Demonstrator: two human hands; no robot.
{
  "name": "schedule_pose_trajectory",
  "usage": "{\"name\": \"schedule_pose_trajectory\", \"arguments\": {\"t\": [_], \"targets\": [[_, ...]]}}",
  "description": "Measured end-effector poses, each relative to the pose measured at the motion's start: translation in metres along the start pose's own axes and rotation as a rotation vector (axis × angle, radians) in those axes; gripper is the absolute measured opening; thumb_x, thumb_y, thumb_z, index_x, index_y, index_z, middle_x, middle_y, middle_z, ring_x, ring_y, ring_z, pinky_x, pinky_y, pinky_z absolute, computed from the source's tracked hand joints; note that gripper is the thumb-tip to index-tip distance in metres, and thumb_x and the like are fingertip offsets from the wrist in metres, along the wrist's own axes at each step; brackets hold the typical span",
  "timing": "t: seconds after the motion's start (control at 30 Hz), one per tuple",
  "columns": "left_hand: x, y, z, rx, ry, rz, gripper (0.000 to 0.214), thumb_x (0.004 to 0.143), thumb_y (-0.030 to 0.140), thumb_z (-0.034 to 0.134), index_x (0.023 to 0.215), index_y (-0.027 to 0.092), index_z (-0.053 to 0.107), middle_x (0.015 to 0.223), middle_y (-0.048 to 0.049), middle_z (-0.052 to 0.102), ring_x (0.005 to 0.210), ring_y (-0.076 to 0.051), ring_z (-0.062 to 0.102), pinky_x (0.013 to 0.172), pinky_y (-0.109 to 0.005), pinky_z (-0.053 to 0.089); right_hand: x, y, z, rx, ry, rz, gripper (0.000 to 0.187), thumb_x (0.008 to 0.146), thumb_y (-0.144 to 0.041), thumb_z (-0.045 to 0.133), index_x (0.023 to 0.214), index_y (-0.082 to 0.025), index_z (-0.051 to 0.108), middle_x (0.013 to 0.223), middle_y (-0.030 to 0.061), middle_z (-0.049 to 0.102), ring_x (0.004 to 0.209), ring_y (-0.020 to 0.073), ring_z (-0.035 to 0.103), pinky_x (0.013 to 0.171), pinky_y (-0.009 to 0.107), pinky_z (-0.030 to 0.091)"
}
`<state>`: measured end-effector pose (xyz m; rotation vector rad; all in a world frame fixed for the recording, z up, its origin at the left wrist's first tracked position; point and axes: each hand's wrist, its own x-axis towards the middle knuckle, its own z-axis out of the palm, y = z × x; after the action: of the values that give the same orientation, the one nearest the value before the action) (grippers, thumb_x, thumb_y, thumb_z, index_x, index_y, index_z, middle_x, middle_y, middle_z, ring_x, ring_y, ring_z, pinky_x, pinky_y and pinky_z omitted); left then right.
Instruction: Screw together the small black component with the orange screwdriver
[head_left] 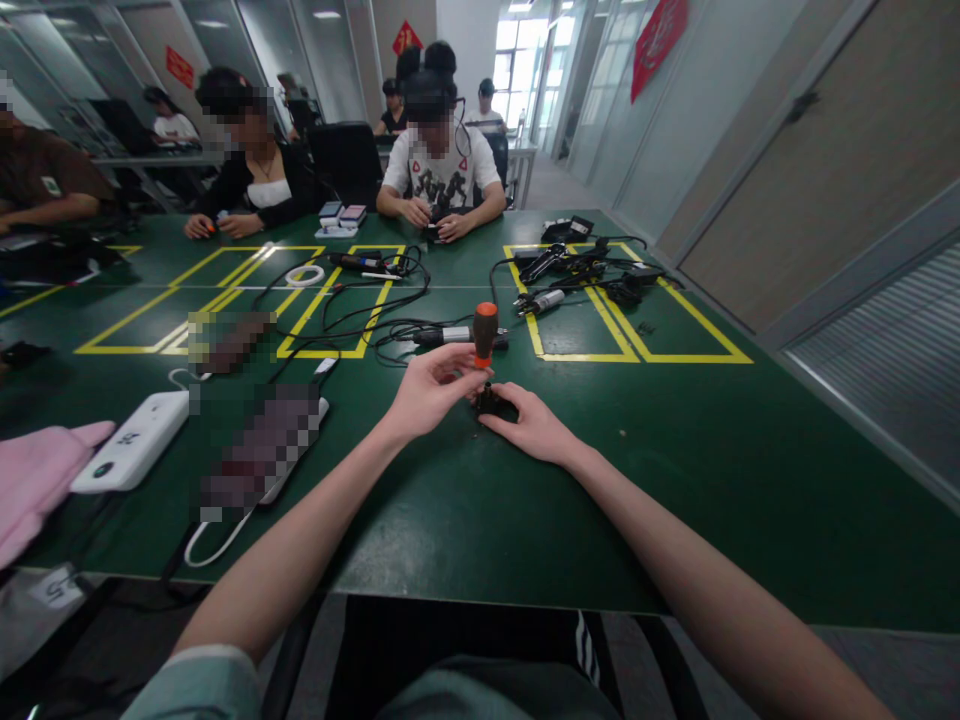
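A screwdriver with an orange and black handle [485, 333] stands upright over a small black part [494, 404] on the green table [675, 470]. My left hand [431, 390] pinches the screwdriver's lower shaft with its fingertips. My right hand [531, 425] lies on the table with its fingers closed around the small black part, holding it down. The tool's tip is hidden between my fingers.
A white power bank [135, 440] and a cabled device lie at the left, beside pink cloth [34, 480]. Black cables, soldering tools [450, 337] and adapters [592, 268] lie inside yellow tape squares farther back. Several people sit at the far side.
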<state>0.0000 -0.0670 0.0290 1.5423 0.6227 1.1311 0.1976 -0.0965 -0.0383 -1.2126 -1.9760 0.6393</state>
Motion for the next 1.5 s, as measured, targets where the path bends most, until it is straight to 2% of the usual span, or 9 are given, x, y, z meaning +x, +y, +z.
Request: {"name": "schedule_pose_trajectory", "arguments": {"t": [0.13,0.3,0.53,0.7,0.8,0.93,1.17,1.3,1.5], "targets": [[-0.0001,-0.0023,0.0007,-0.015,0.010,0.009,0.042,0.075,0.034,0.091,0.102,0.016,0.064,0.090,-0.0033,0.074,0.070,-0.012,0.069,0.062,-0.022,0.057,0.0002,-0.0002,0.0002,0.002,0.000,0.021,0.029,0.089,-0.026,0.073,0.117,-0.020,0.070,0.103,0.0080,0.073,0.097,0.0239,0.069,0.090,0.042,0.056],[-0.0002,-0.0033,-0.0006,-0.024,-0.027,0.005,0.047,0.079,0.035,0.087,0.117,0.015,0.068,0.093,-0.0043,0.074,0.068,-0.012,0.068,0.062,-0.024,0.057,0.0004,-0.0025,-0.0009,-0.001,-0.011,0.028,0.029,0.089,-0.026,0.072,0.117,-0.020,0.070,0.106,0.0086,0.073,0.098,0.0247,0.069,0.092,0.044,0.056],[-0.0005,-0.0018,-0.0005,0.003,-0.005,0.018,0.037,0.077,0.033,0.088,0.101,0.015,0.067,0.090,-0.0037,0.074,0.068,-0.011,0.067,0.061,-0.022,0.056,0.0003,-0.0039,-0.0021,-0.009,-0.023,0.039,0.029,0.090,-0.027,0.071,0.118,-0.019,0.070,0.106,0.0090,0.073,0.099,0.0251,0.069,0.092,0.044,0.056],[0.0006,-0.0046,-0.0009,0.003,0.003,0.023,0.048,0.077,0.034,0.088,0.116,0.017,0.066,0.092,-0.0032,0.073,0.068,-0.012,0.068,0.061,-0.023,0.057,0.0003,-0.0011,-0.0003,-0.003,-0.009,0.019,0.031,0.089,-0.027,0.072,0.119,-0.021,0.070,0.106,0.0083,0.073,0.099,0.0249,0.069,0.092,0.044,0.056],[0.0006,-0.0050,-0.0011,0.004,-0.011,0.014,0.042,0.078,0.036,0.088,0.109,0.015,0.068,0.092,-0.0042,0.074,0.068,-0.012,0.069,0.062,-0.024,0.058,0.0002,-0.0009,-0.0001,0.000,-0.003,0.021,0.030,0.089,-0.027,0.072,0.119,-0.021,0.070,0.106,0.0082,0.073,0.099,0.0244,0.069,0.093,0.043,0.056],[0.0002,-0.0052,-0.0008,-0.079,-0.045,0.010,0.043,0.077,0.037,0.090,0.100,0.016,0.060,0.093,-0.0051,0.077,0.066,-0.014,0.073,0.064,-0.025,0.059,0.0003,-0.0025,-0.0010,-0.004,-0.011,0.025,0.028,0.089,-0.026,0.072,0.116,-0.020,0.070,0.104,0.0072,0.072,0.097,0.0232,0.068,0.091,0.041,0.056],[0.0000,-0.0028,-0.0020,-0.085,-0.071,-0.004,0.053,0.081,0.043,0.087,0.120,0.015,0.062,0.092,-0.0073,0.079,0.066,-0.015,0.075,0.064,-0.026,0.060,-0.0001,-0.0047,-0.0023,0.006,-0.017,0.024,0.024,0.089,-0.025,0.071,0.113,-0.020,0.070,0.106,0.0081,0.072,0.099,0.0239,0.068,0.093,0.042,0.056],[-0.0005,-0.0013,-0.0016,-0.071,-0.068,-0.002,0.049,0.081,0.044,0.086,0.114,0.013,0.066,0.093,-0.0083,0.079,0.067,-0.016,0.074,0.065,-0.027,0.060,-0.0003,-0.0041,-0.0020,-0.001,-0.008,0.023,0.026,0.088,-0.025,0.072,0.114,-0.021,0.070,0.104,0.0072,0.072,0.097,0.0236,0.068,0.092,0.042,0.056],[0.0004,-0.0049,-0.0004,-0.106,-0.040,-0.012,0.052,0.078,0.045,0.090,0.106,0.018,0.056,0.091,-0.0056,0.079,0.065,-0.014,0.074,0.064,-0.025,0.060,0.0001,-0.0037,-0.0013,0.003,-0.013,0.028,0.024,0.089,-0.025,0.072,0.112,-0.020,0.070,0.104,0.0074,0.072,0.098,0.0234,0.067,0.092,0.041,0.055]]}}
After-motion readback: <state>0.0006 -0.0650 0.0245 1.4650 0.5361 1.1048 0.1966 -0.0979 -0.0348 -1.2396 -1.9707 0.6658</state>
